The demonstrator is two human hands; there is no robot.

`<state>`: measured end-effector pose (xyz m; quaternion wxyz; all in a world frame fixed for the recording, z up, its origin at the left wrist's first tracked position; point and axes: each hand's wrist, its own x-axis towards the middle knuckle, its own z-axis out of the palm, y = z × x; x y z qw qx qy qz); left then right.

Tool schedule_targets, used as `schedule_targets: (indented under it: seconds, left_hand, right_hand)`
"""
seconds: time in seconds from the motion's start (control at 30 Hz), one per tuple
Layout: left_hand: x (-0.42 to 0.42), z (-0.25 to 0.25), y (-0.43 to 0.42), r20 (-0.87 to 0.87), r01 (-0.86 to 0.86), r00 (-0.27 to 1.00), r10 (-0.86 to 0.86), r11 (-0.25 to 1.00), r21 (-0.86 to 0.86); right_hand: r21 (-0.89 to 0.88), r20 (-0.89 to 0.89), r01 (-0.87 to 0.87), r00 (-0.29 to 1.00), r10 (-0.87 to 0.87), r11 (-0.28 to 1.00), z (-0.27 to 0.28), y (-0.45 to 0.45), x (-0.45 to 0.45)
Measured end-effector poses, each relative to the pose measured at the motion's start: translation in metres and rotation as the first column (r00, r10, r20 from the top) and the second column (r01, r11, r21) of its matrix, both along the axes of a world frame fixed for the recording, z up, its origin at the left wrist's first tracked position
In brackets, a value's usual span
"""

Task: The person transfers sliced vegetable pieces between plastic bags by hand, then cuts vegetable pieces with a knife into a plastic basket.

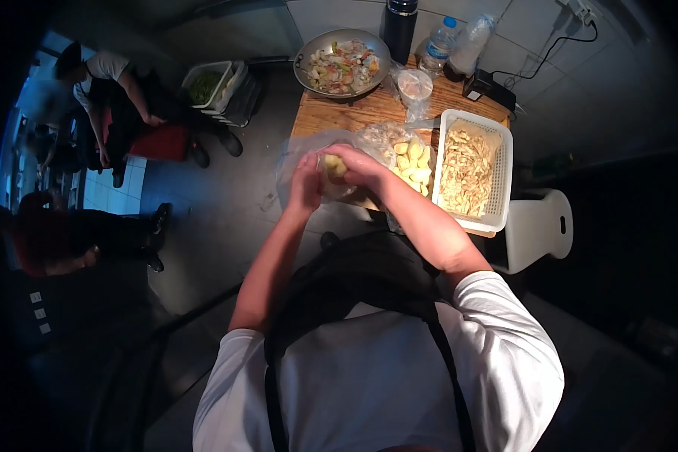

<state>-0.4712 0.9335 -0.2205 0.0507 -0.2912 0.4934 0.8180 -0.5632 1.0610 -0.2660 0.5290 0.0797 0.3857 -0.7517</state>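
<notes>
My left hand is closed on the left side of a clear plastic bag, at the table's front-left edge. My right hand curls around the bag's other side, its fingers partly hidden. Between both hands show pale yellow chunks; whether they are fully inside the bag I cannot tell. Just right of my right hand, a pile of similar peeled yellow chunks lies on clear plastic. Beside that pile stands a white perforated basket holding thin pale-brown slices.
At the back of the wooden table are a pan of mixed food, a dark flask, a water bottle and a black adapter. A white stool stands right. Several people are at left.
</notes>
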Motion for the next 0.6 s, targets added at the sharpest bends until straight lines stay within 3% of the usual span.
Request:
schedule_targets:
  seconds: [0.03, 0.07, 0.17, 0.2, 0.27, 0.3, 0.33, 0.4, 0.43, 0.5, 0.57, 0.6]
  left_hand:
    - [0.002, -0.002, -0.002, -0.007, -0.032, 0.999, 0.032, 0.999, 0.017]
    - [0.002, -0.004, -0.003, -0.014, -0.062, 0.998, 0.063, 0.997, 0.037]
    - [-0.006, 0.024, -0.001, 0.070, -0.179, 0.982, 0.177, 0.984, 0.020]
    - [-0.004, 0.019, -0.005, -0.008, -0.111, 0.994, 0.112, 0.993, 0.046]
    - [0.001, 0.005, -0.017, -0.171, 0.026, 0.985, -0.012, 0.996, 0.080]
    - [0.000, 0.013, -0.011, -0.131, -0.028, 0.991, 0.040, 0.995, 0.095]
    - [-0.003, 0.032, 0.000, -0.091, -0.081, 0.992, 0.091, 0.991, 0.108]
    - [-0.007, 0.030, 0.005, -0.065, -0.105, 0.991, 0.114, 0.986, 0.128]
    - [-0.009, 0.009, -0.002, -0.080, -0.073, 0.993, 0.084, 0.988, 0.134]
    - [-0.013, -0.003, -0.007, -0.027, -0.023, 0.999, 0.027, 0.992, 0.128]
    - [-0.018, 0.002, -0.007, 0.115, 0.002, 0.993, -0.013, 0.995, 0.099]
    - [-0.024, 0.008, -0.006, 0.112, -0.067, 0.992, 0.051, 0.987, 0.143]
  right_hand:
    - [0.021, -0.020, 0.050, 0.999, -0.050, 0.998, 0.016, -0.011, 0.003]
    - [0.141, -0.152, 0.072, 0.987, -0.050, 0.987, 0.031, -0.010, 0.011]
    - [0.127, -0.144, 0.077, 0.988, -0.059, 0.989, 0.044, -0.007, 0.018]
    - [0.144, -0.352, 0.080, 0.936, -0.025, 0.986, 0.038, -0.001, 0.021]
    - [0.172, -0.708, 0.087, 0.704, 0.061, 0.981, 0.021, 0.022, 0.026]
    - [0.277, -0.720, 0.111, 0.682, 0.130, 0.954, 0.028, 0.043, 0.030]
    - [0.378, -0.725, 0.139, 0.659, 0.200, 0.915, 0.039, 0.067, 0.034]
    - [0.584, -0.796, 0.491, 0.505, 0.335, 0.647, 0.047, 0.102, 0.041]
    - [0.512, -0.852, 0.674, 0.320, 0.415, 0.532, 0.037, 0.118, 0.042]
    - [0.732, -0.557, 0.633, 0.344, 0.756, 0.251, 0.022, 0.133, 0.030]
    - [0.869, -0.365, 0.476, 0.431, 0.825, 0.136, 0.011, 0.132, 0.020]
    - [0.918, -0.265, 0.388, 0.456, 0.850, 0.079, 0.007, 0.131, 0.016]
